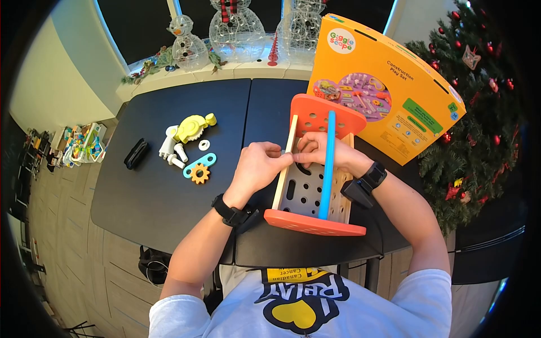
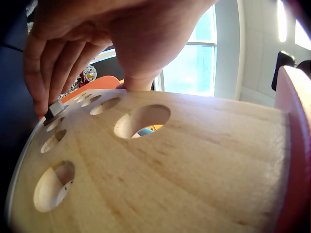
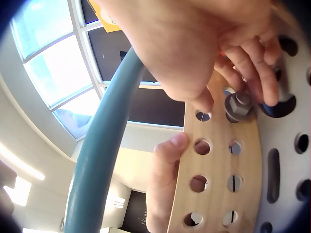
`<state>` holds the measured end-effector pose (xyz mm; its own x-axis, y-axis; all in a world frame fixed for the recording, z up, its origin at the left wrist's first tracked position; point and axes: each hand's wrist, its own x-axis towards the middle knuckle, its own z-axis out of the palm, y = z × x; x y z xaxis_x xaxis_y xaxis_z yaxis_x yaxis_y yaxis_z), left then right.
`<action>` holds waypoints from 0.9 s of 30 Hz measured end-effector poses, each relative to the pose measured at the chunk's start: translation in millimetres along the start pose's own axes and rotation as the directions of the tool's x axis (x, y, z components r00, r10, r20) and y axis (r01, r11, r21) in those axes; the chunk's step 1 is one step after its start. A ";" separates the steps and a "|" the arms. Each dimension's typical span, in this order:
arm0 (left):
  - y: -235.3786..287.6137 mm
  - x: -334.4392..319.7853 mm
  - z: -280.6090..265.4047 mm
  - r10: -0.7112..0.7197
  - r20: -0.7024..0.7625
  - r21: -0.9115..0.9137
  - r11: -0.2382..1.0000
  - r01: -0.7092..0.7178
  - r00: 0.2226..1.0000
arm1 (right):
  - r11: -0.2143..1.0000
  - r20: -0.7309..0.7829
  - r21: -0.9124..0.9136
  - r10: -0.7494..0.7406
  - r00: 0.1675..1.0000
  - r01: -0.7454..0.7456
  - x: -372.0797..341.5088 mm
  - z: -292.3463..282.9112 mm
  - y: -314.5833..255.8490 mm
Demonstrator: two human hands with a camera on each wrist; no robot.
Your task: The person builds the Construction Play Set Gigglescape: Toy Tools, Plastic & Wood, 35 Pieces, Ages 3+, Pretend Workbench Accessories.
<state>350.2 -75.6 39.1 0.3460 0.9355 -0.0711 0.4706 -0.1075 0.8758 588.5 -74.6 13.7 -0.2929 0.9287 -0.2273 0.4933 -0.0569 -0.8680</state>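
White fabric is nearest: a T-shirt (image 1: 225,315), on which "RELAY" and "Canadian Cancer" can be read. Beyond it, on the black worktop (image 1: 129,208), a toy frame (image 1: 309,209) is set with its long axis running away from the person, one red end panel (image 1: 315,224) turned toward the shirt; a blue bar (image 1: 327,180) is fixed parallel to that axis. Its wooden side panel (image 2: 160,179) is gripped by the left hand (image 1: 255,169), whose fingertips are rested on a grey piece (image 2: 55,110). Inside, a grey fastener (image 3: 239,104) is seated on the panel, its hexagonal face turned inward; the right hand (image 1: 315,148) is curled about it, though whether it is pinched cannot be told. To the left, white bolts (image 1: 181,152) and an orange gear (image 1: 199,173) are laid. Farther off, a yellow box (image 1: 389,90) is marked "Giggle Scope" and "Construction Play Set"; snowmen (image 1: 236,34) are placed behind
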 end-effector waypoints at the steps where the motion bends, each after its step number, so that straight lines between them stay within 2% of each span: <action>1: -0.6 0.4 0.4 0.003 -0.002 0.002 1.000 -0.003 1.000 | 0.998 0.005 0.002 -0.062 0.998 0.062 -1.4 0.4 0.0; 4: -2.0 1.0 1.2 0.010 -0.004 0.006 1.000 -0.010 1.000 | 0.999 0.042 -0.009 -0.041 0.998 0.041 -4.7 -0.3 -4.8; 10: -1.8 1.1 1.7 0.010 -0.010 0.010 1.000 -0.010 1.000 | 0.972 0.123 -0.021 0.234 0.964 -0.234 -1.5 -2.5 -17.4; 13: -1.2 0.7 1.5 0.006 -0.009 0.010 1.000 -0.006 1.000 | 0.959 0.042 0.088 0.268 0.963 -0.271 -4.0 -2.0 -22.9; 16: -0.5 0.1 0.6 0.002 -0.003 0.012 1.000 -0.002 1.000 | 0.974 0.002 0.103 0.202 0.979 -0.201 -1.2 1.1 -17.5; 19: -2.2 1.2 0.8 0.003 -0.001 0.017 1.000 -0.003 1.000 | 1.000 -0.041 -0.007 -0.019 0.999 0.019 -2.5 1.5 -6.9; 25: -0.2 0.1 1.2 -0.011 -0.002 0.005 1.000 0.011 1.000 | 0.999 0.060 0.022 0.025 0.998 -0.026 -2.4 -2.7 -7.3; 27: 0.3 0.1 0.8 -0.012 0.004 -0.002 1.000 0.012 1.000 | 0.993 0.070 0.044 0.103 0.992 -0.107 0.7 -1.6 -5.1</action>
<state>351.1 -75.9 39.0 0.3436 0.9354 -0.0834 0.4727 -0.0956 0.8760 587.1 -73.1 18.8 -0.2966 0.8901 -0.3461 0.4855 -0.1716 -0.8572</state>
